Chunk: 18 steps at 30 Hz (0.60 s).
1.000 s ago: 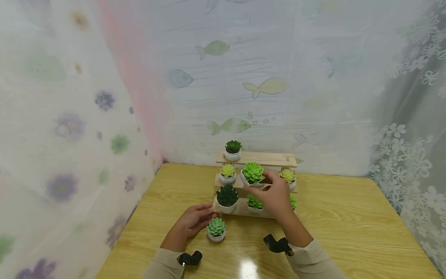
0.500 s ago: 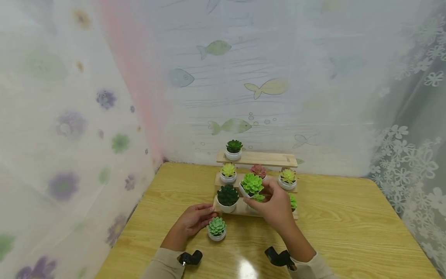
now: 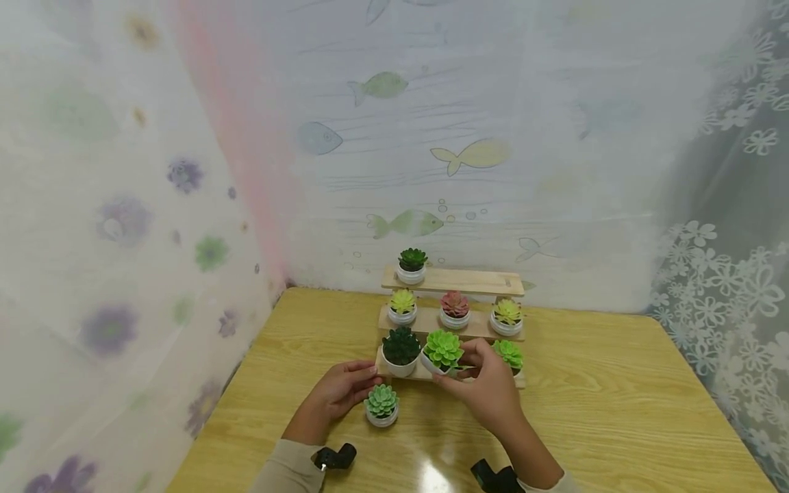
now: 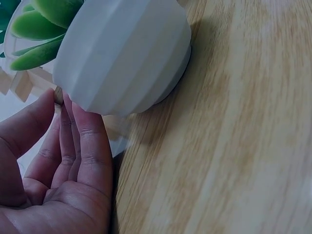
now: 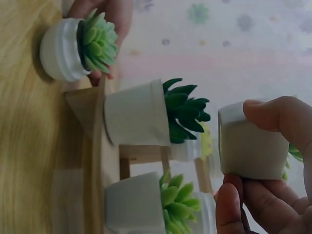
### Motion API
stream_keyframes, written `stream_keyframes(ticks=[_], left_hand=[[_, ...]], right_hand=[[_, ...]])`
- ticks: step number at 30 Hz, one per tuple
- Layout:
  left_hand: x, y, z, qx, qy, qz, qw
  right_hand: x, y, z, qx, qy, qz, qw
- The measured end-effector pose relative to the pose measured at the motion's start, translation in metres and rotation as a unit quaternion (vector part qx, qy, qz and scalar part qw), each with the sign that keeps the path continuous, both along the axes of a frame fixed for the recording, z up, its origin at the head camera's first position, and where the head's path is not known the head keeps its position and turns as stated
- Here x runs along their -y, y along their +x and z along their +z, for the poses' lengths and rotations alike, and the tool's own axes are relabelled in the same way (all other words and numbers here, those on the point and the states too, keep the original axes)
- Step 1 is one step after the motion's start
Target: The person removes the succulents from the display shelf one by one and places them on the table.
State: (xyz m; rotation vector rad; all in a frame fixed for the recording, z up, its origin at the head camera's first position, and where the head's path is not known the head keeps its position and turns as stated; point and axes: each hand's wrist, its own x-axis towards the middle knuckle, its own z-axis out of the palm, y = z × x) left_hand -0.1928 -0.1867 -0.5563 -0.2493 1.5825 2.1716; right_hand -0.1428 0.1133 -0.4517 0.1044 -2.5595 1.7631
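My right hand (image 3: 490, 390) grips the white pot of a bright green succulent (image 3: 443, 349), thumb on one side and fingers on the other. In the right wrist view the held pot (image 5: 253, 141) is raised off the bottom board, and it overlaps that board in the head view. My left hand (image 3: 342, 392) pinches the left end of the bottom board of a three-tier wooden plant stand (image 3: 474, 279); the left wrist view shows the fingertips (image 4: 59, 92) on that wood. A pale green potted succulent (image 3: 381, 404) stands on the table beside the left hand.
On the bottom board stand a dark green succulent (image 3: 401, 350) and bright green ones, one (image 5: 178, 204) hidden behind the held plant in the head view. Yellow (image 3: 403, 306), red (image 3: 455, 308) and yellow (image 3: 507, 316) succulents line the middle board. A green one (image 3: 411, 266) stands on top.
My right hand has lowered the held succulent from the middle board's height to in front of the bottom board, uncovering the red succulent. The left hand stays on the board end.
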Motion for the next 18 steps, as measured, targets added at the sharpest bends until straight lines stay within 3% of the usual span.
stream_keyframes(ticks=[9,18], left_hand=[[-0.001,0.001,-0.001,-0.004,0.004,-0.003,1.0000],[0.000,0.002,-0.002,-0.005,-0.001,0.005,1.0000]], right_hand=[[0.001,0.011,-0.016,0.008,-0.008,0.017,0.9998],[0.001,0.013,-0.039,0.025,-0.013,0.039,0.9988]])
